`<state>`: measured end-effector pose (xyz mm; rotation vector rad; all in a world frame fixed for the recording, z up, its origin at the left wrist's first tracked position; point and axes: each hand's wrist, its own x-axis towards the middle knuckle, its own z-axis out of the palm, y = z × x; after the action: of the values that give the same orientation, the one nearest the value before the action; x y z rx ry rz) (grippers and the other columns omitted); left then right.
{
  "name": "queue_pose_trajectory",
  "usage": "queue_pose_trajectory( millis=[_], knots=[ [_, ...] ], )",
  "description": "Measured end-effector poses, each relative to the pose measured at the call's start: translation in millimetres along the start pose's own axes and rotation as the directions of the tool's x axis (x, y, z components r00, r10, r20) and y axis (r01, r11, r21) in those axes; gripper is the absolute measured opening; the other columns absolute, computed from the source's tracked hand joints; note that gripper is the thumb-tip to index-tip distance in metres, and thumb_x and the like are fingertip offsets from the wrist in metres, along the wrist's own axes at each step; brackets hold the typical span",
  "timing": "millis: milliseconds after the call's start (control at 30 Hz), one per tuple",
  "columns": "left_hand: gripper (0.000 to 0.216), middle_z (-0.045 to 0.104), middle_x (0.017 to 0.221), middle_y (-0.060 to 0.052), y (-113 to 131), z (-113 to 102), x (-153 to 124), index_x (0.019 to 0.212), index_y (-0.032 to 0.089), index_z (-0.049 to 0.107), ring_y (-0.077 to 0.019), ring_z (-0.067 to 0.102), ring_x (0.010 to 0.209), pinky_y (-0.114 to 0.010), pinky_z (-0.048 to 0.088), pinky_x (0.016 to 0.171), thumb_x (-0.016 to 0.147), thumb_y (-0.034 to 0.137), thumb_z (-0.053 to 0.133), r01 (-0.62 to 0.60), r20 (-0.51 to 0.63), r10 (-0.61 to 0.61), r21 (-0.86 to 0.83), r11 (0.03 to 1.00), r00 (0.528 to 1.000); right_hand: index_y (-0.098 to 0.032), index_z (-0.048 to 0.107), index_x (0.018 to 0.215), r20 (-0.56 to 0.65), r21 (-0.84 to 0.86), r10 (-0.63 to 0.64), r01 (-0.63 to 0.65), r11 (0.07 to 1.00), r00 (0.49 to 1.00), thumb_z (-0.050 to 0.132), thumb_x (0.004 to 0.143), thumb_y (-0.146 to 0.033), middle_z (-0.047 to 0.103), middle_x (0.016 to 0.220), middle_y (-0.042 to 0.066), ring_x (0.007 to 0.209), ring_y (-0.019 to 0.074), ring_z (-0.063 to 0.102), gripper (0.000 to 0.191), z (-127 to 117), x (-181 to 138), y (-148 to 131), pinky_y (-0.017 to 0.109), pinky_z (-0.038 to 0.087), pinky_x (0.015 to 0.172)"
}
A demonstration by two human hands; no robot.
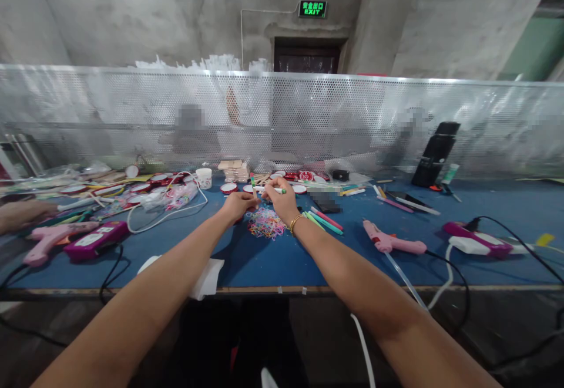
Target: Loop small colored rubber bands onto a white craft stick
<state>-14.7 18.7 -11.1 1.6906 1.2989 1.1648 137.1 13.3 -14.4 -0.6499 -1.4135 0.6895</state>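
Observation:
My left hand (240, 203) pinches a thin upright stick (253, 182) with coloured marks, red near its top. In my right hand (282, 197) is a white marker (277, 189) with a green end, held sideways close to the stick. Whether the marker's tip touches the stick is too small to tell. Just below both hands lies a loose pile of small multicoloured rubber bands (267, 225). Several coloured markers (328, 222) rest to the right of my right wrist. Behind the hands are round red-rimmed white discs (229, 188).
A pink glue gun (392, 242) with its cord lies at right, near a purple-and-white power strip (480, 242). Another pink glue gun (55, 236) and a purple box (97, 240) are at left, beside another person's hand (24, 216). A black bottle (436, 156) and paper cup (204, 178) stand farther back.

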Motion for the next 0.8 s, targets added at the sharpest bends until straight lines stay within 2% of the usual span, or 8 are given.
queue_pose_trajectory(
  millis=[267,433,667,800],
  knots=[
    [0.037,0.057,0.05,-0.001,2.1,-1.4,-1.1,0.056,0.013,0.065,-0.0087,0.046,0.049,-0.022,0.029,0.047,0.056,0.049,0.075,-0.037,0.008,0.036,0.066,0.997,0.999,-0.022,0.052,0.076,-0.033,-0.044,-0.022,0.02,0.999,0.999,0.053,0.078,-0.033,0.062,0.065,-0.002,0.06,0.0139,0.057,0.011,-1.2,1.0,2.2,0.027,0.047,0.061],
    [0.037,0.058,0.051,-0.001,2.9,-3.2,-1.0,0.057,0.013,0.065,-0.0089,0.046,0.05,-0.023,0.032,0.049,0.055,0.048,0.076,-0.041,-0.005,0.041,0.051,0.998,0.999,-0.022,0.053,0.074,-0.088,-0.087,-0.042,0.034,0.996,0.995,0.052,0.077,-0.032,0.061,0.065,-0.002,0.061,0.0139,0.058,0.01,-2.9,3.0,5.1,0.027,0.047,0.062],
    [0.04,0.059,0.052,-0.002,1.0,-2.0,0.0,0.057,0.014,0.064,-0.009,0.046,0.05,-0.022,0.03,0.047,0.053,0.051,0.076,-0.026,0.005,0.026,0.045,0.999,1.0,-0.022,0.053,0.075,-0.036,-0.083,-0.026,0.023,0.996,0.999,0.052,0.078,-0.033,0.063,0.065,-0.002,0.059,0.0133,0.057,0.012,-1.9,2.0,3.9,0.026,0.047,0.061],
    [0.038,0.06,0.054,-0.002,3.4,-2.4,-1.6,0.058,0.014,0.065,-0.0092,0.047,0.051,-0.022,0.03,0.047,0.052,0.05,0.076,-0.014,-0.008,0.014,0.035,0.999,1.0,-0.022,0.053,0.075,-0.06,-0.09,-0.033,0.028,0.996,0.998,0.052,0.078,-0.032,0.063,0.066,-0.002,0.062,0.0139,0.058,0.011,-2.6,2.2,5.1,0.026,0.048,0.063]
  ],
)
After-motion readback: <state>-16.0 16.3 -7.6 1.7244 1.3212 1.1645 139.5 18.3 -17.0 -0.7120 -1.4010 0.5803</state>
